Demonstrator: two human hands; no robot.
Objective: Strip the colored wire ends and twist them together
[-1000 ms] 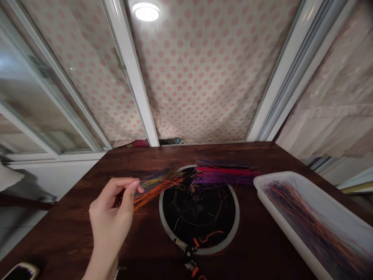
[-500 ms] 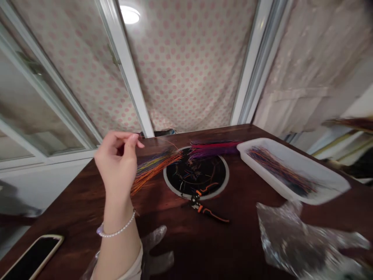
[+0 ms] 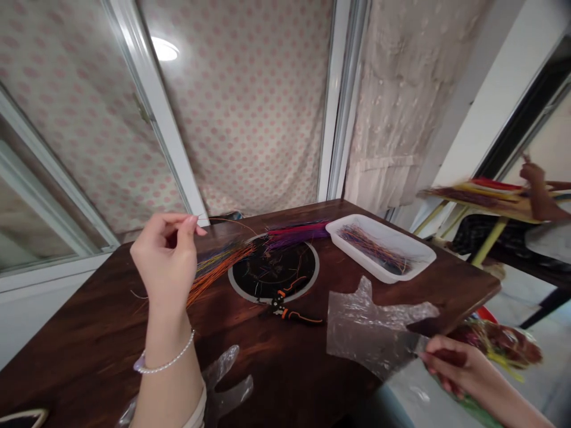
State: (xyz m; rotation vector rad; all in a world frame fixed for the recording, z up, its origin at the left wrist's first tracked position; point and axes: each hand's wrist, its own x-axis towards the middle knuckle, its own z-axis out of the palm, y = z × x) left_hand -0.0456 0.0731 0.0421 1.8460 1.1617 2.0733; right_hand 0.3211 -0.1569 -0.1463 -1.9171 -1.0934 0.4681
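My left hand [image 3: 166, 255] is raised on the left, thumb and forefinger pinched on one end of a thin orange wire [image 3: 232, 222]. The wire curves off to the right over the table. At the lower right, my right hand [image 3: 459, 365] grips the edge of a clear plastic glove [image 3: 370, 327], which hangs spread out with its fingers pointing up and right. Between the hands lie wire strippers [image 3: 280, 308] with black and orange handles, their handles apart. Behind my left hand is a bundle of orange, yellow and blue wires [image 3: 223, 267].
A black round inset [image 3: 285, 279] holds wire scraps. Red and purple wires [image 3: 297, 233] lie beyond, next to a white tray [image 3: 388, 270] of wires. Another plastic glove [image 3: 232, 386] and a phone [image 3: 27, 418] are nearer. At far right, a person's arm [image 3: 542, 193] is beside another table.
The view has turned right. My right hand has come into view, gripping the plastic glove, which now hangs more spread out. My left hand keeps its pinch on the wire.
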